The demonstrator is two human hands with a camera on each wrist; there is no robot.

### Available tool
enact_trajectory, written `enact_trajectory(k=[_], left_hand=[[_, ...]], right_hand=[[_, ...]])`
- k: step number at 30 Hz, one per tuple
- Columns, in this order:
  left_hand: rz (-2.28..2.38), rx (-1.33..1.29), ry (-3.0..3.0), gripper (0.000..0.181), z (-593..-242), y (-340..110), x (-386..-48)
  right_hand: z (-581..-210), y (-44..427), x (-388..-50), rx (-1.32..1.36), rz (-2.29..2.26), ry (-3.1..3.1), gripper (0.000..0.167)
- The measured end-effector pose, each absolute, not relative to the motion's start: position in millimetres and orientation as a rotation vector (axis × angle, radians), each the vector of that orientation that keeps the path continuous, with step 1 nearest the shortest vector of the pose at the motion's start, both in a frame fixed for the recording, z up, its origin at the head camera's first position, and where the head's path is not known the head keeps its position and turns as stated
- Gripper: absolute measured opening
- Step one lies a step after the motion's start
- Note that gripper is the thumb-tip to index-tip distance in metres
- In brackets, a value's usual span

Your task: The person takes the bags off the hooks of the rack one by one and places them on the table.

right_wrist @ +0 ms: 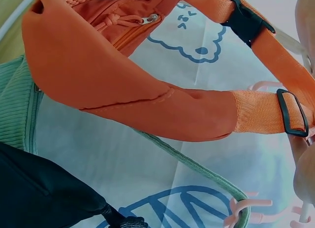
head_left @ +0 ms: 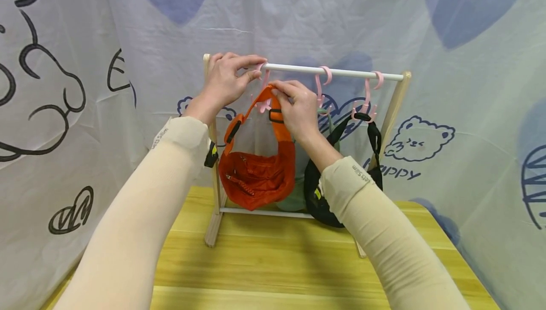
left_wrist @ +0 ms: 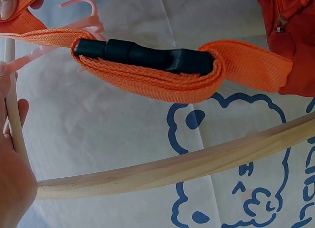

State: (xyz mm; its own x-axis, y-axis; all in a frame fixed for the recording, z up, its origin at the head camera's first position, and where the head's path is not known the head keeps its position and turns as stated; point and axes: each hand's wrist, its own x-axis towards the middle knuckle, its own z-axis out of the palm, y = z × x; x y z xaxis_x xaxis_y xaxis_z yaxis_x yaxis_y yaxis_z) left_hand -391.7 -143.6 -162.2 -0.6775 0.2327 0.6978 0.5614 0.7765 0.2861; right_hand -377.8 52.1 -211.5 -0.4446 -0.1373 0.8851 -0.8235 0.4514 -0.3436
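An orange bag hangs by its strap from my right hand, which pinches the strap's top in front of a pink hook. My left hand is at the rack's white bar, its thumb and fingers around the top of that hook. In the left wrist view, the strap's black buckle crosses above the wooden post. The right wrist view shows the strap's black slider beside my right fingers. Whether the strap touches the hook's prongs, I cannot tell.
A black bag hangs from the right pink hook. Behind the orange bag, a green bag hangs by its thin strap from the middle hook. The rack stands on a wooden table before a printed cloth.
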Motion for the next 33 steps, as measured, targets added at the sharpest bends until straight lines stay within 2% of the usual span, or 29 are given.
enact_trajectory(k=[33], left_hand=[[-0.67, -0.654, -2.225, 0.038, -167.4, -145.3, -388.3]], right_hand=[[-224.0, 64.6, -347.0, 0.861, 1.099, -1.717, 0.02]])
